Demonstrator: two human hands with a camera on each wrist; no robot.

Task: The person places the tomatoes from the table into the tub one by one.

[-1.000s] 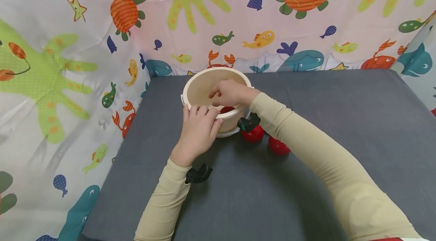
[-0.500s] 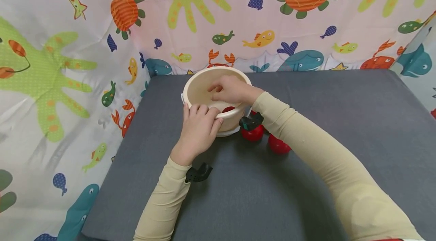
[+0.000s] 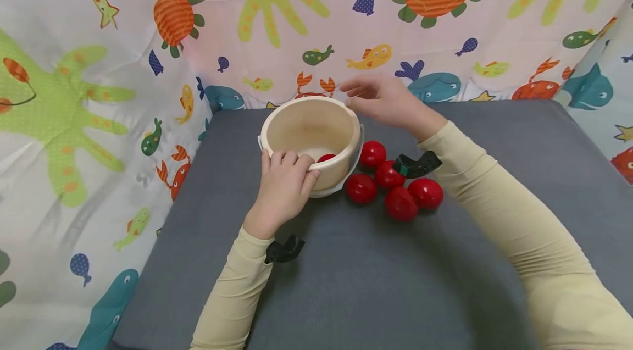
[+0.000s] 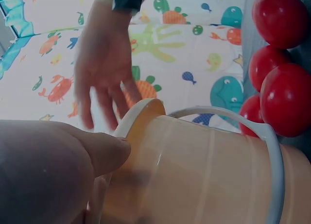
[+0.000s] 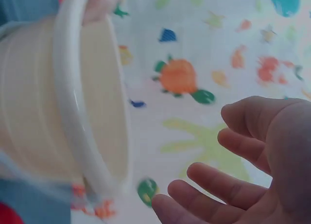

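Observation:
A cream bucket [image 3: 336, 171] with a pale handle [image 4: 277, 170] stands on the dark grey table. My left hand [image 3: 283, 190] grips its near rim, fingers over the edge and thumb [image 4: 114, 153] on the outside. Inside the bucket lies a red ball-like thing [image 3: 326, 157], mostly hidden by the rim. Above the bucket's right rim is my right hand [image 3: 383, 100], holding nothing, its fingers [image 5: 214, 182] loosely bent and spread in the right wrist view. Several glossy red round things [image 3: 401, 204] lie on the table just right of the bucket, below the right wrist.
The grey table [image 3: 336, 284] meets a printed sea-animal curtain [image 3: 277, 64] at the back and left. A black strap-on camera [image 3: 417, 165] sits on the right wrist and another black wrist camera [image 3: 285, 249] on the left.
My right hand has come up out of the bucket and moved right, its fingers loosening. The red things on the right now show more. The left hand keeps hold of the rim.

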